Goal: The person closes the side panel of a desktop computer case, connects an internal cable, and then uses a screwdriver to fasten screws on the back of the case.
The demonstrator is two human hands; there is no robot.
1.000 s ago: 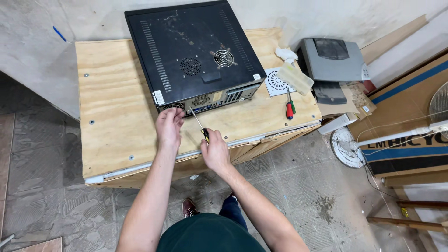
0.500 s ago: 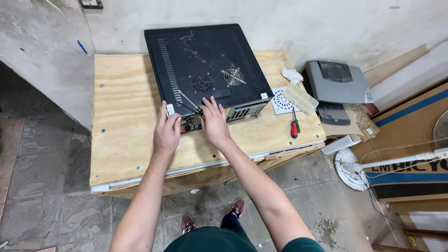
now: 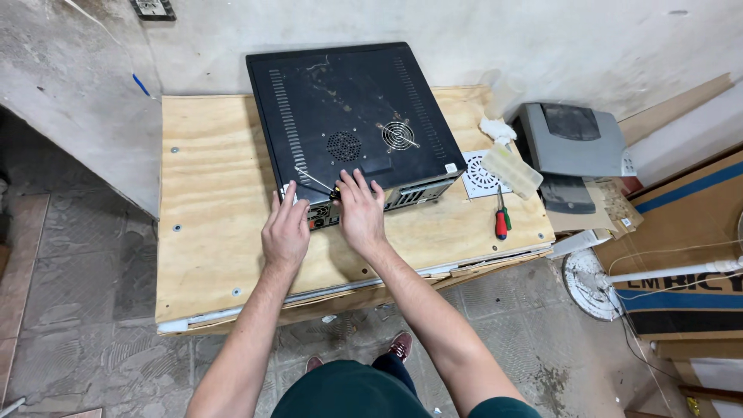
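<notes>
A rough plywood table [image 3: 217,232] stands against a stained plaster wall, over a tiled floor, with a grey printer [image 3: 573,143] and cardboard boxes off to the right. On the table lies a black computer case [image 3: 348,116] on its side, its vented panel up and its rear ports facing the person. Both hands rest at that near edge. The right hand [image 3: 360,213] lies fingers spread and flat over the lower corner of the panel, and a screwdriver [image 3: 316,182] with a thin metal shaft shows just beside its thumb; whether the hand truly clamps the handle I cannot tell, since the palm hides it. The shaft runs up and to the left from that hand, across the panel's corner, its tip well clear of the fan grilles. The left hand [image 3: 285,232] sits just left of the right one, fingers loosely closed on the case's near corner, steadying it. A second, red-handled screwdriver [image 3: 501,220] lies well apart to the right, beside a white round grille [image 3: 484,174].
</notes>
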